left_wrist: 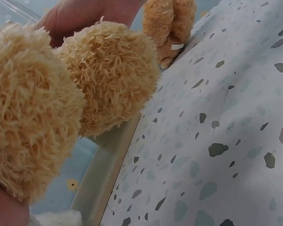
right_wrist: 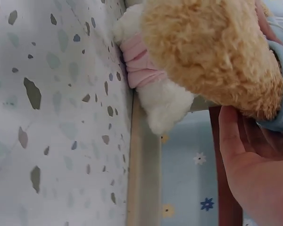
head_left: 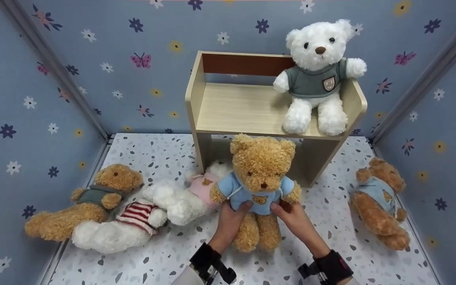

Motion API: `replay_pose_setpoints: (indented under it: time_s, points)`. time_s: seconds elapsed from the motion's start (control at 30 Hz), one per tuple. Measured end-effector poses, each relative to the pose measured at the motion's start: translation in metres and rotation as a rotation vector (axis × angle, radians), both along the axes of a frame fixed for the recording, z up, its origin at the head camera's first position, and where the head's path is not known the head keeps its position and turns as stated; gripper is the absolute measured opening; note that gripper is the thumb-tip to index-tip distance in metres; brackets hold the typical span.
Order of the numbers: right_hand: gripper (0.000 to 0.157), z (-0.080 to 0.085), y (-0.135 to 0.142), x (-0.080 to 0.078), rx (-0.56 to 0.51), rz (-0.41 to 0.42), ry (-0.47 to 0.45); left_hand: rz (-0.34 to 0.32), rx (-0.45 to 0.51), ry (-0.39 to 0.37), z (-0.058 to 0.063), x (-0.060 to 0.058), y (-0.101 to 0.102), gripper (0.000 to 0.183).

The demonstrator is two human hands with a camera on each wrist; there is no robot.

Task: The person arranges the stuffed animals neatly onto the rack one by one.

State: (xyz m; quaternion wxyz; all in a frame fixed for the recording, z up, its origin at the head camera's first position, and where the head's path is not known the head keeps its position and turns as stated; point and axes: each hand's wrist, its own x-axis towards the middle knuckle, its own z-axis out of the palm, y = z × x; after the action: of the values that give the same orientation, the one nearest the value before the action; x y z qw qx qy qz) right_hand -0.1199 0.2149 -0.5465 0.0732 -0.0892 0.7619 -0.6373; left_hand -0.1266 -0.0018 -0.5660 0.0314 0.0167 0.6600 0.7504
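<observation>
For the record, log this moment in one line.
left hand: grips blue-shirted tan bear | right hand: grips same bear | held bear: upright before shelf | white bear in green: seated on shelf

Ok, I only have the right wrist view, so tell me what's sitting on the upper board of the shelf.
Observer: A white bear sits there, at the right end of the upper board as the head view shows it.
Operator: Now describe the chest of the held bear, the one in the right hand.
Observer: Its blue top has a brown bear face on the front.
Operator: Report anything lying off beyond that hand.
Observer: Another brown bear lies on the speckled surface, close to the right-hand wall.
</observation>
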Motion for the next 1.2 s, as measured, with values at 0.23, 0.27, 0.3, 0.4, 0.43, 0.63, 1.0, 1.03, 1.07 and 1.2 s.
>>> replay_pose_setpoints:
  time_s: [0.23, 0.27, 0.3, 0.4, 0.43, 0.63, 1.0, 1.03, 1.07, 1.2]
  points:
    - [0.061, 0.018, -0.014, 0.002, 0.113, -0.018, 0.073, -0.029, -0.030, 0.025, 0.017, -0.002, 0.000, 0.034]
    - [0.062, 0.019, -0.015, 0.001, 0.103, -0.030, 0.091, -0.034, -0.041, 0.027, 0.020, -0.003, -0.001, 0.033]
    - [0.061, 0.021, -0.017, 0.001, 0.096, -0.042, 0.112, -0.034, -0.049, 0.030, 0.023, -0.004, -0.001, 0.033]
    - [0.057, 0.028, -0.021, 0.000, 0.059, -0.074, 0.149, -0.027, -0.062, 0.043, 0.034, -0.005, -0.001, 0.034]
    - [0.057, 0.031, -0.022, 0.000, 0.045, -0.082, 0.155, -0.029, -0.066, 0.050, 0.037, -0.006, -0.001, 0.035]
    - [0.058, 0.051, -0.028, -0.006, -0.058, -0.090, 0.174, -0.059, -0.085, 0.071, 0.056, -0.008, -0.005, 0.039]
    - [0.050, 0.112, -0.036, -0.031, -0.118, -0.147, 0.289, -0.042, 0.053, 0.304, 0.092, -0.009, -0.011, 0.076]
    - [0.050, 0.117, -0.035, -0.034, -0.117, -0.153, 0.303, -0.049, 0.077, 0.333, 0.094, -0.009, -0.011, 0.077]
    - [0.051, 0.123, -0.035, -0.037, -0.115, -0.159, 0.321, -0.059, 0.105, 0.360, 0.097, -0.009, -0.011, 0.077]
    - [0.053, 0.143, -0.035, -0.052, -0.112, -0.189, 0.395, -0.051, 0.107, 0.529, 0.103, -0.012, -0.010, 0.068]
